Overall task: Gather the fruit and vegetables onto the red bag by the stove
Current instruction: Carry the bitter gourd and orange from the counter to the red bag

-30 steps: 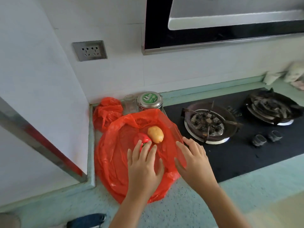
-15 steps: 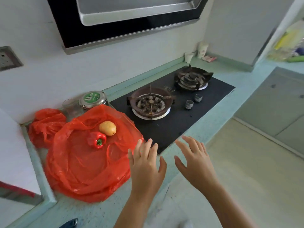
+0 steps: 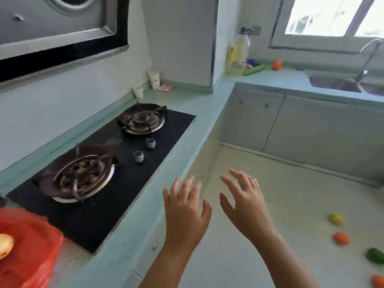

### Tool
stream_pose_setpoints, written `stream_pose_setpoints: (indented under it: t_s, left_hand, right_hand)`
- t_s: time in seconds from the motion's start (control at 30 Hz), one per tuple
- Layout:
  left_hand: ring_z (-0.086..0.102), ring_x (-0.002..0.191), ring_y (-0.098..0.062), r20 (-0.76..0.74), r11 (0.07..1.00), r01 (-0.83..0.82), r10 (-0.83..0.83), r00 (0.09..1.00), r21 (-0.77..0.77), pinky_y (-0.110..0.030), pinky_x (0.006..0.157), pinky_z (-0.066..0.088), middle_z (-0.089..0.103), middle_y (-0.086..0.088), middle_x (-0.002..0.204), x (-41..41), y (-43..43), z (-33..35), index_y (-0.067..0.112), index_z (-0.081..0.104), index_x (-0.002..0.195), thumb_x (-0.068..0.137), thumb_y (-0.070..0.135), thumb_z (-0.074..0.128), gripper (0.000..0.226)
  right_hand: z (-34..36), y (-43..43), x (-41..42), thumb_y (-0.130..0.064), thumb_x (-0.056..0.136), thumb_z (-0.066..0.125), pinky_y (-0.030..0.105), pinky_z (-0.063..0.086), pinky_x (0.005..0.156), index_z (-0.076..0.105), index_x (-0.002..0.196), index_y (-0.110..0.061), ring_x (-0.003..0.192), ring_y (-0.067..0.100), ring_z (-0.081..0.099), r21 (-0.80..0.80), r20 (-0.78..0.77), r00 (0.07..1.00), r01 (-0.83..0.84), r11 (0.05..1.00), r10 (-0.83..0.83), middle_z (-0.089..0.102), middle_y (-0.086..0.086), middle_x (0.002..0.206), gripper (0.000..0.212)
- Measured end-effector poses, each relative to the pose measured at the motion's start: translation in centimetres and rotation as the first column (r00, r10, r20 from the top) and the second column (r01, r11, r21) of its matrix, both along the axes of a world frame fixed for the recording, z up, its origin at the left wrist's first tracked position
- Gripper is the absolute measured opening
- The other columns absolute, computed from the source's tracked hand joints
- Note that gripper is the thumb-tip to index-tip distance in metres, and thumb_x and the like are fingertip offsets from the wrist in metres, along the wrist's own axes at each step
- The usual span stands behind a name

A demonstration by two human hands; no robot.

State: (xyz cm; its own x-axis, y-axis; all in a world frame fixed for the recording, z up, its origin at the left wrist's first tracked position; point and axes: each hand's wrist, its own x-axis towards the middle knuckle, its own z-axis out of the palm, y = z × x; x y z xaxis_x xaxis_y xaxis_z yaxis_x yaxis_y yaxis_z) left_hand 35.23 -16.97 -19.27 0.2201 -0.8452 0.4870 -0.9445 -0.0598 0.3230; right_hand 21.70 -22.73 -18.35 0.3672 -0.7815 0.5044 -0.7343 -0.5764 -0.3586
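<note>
With left hand (image 3: 185, 213) and right hand (image 3: 247, 206) open, empty, right of stove (image 3: 116, 183), turn to vegetables (image 3: 341, 238) on floor (image 3: 301, 204) further right; take one per hand, carry to bag (image 3: 31, 246) left of stove.

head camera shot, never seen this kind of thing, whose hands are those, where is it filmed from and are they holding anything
There is no machine here: a person wears a wide-angle camera on the head, so this picture looks forward and down at their own two bare hands. The left hand and right hand hang in the air with fingers spread, holding nothing. At the lower left, beside the black gas stove, lies the red bag with a yellowish fruit on it. On the floor at the right lie a yellow piece, an orange one and a green one, too blurred to name. On the far counter near the sink sit a long green vegetable and an orange piece.
</note>
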Motion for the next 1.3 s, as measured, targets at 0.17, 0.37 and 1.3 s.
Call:
stream_pose_setpoints:
  t_s: [0.17, 0.37, 1.3]
  left_hand:
    - [0.055, 0.113, -0.034, 0.003, 0.991, 0.133, -0.133, 0.991, -0.008, -0.06, 0.091, 0.04, 0.064, -0.009, 0.117, -7.7, -9.3, 0.6, 0.011, 0.067, 0.105, 0.078, 0.032, 0.043, 0.042]
    - [0.056, 0.112, -0.034, 0.007, 0.977, 0.214, -0.214, 0.977, 0.013, -0.06, 0.092, 0.038, 0.065, -0.009, 0.116, -14.3, -16.3, 0.3, 0.012, 0.067, 0.105, 0.077, 0.033, 0.043, 0.042]
    - [0.054, 0.113, -0.034, -0.087, 0.939, 0.341, -0.343, 0.935, -0.033, -0.061, 0.094, 0.035, 0.064, -0.009, 0.115, -14.1, -60.2, -1.5, 0.01, 0.066, 0.106, 0.076, 0.033, 0.044, 0.044]
  right_hand:
    - [-0.1, -6.9, -8.1, -0.024, 0.073, 0.06, 0.058, 0.04, 0.089, 0.063, 0.109, -0.01, 0.109, 0.04, 0.055, -0.005, 0.029, 0.991, 0.128, 0.992, -0.128, 0.061, 0.017, 0.115, 0.038]
    - [-0.4, -12.9, -15.2, -0.022, 0.072, 0.06, 0.061, 0.04, 0.089, 0.062, 0.109, -0.009, 0.11, 0.041, 0.053, -0.013, 0.052, 0.972, 0.228, 0.973, -0.227, 0.06, 0.019, 0.115, 0.038]
    - [-1.0, -54.1, -15.8, -0.023, 0.071, 0.06, 0.062, 0.039, 0.087, 0.062, 0.11, -0.008, 0.107, 0.041, 0.056, 0.019, -0.026, 0.925, 0.381, 0.925, -0.38, 0.062, 0.019, 0.112, 0.042]
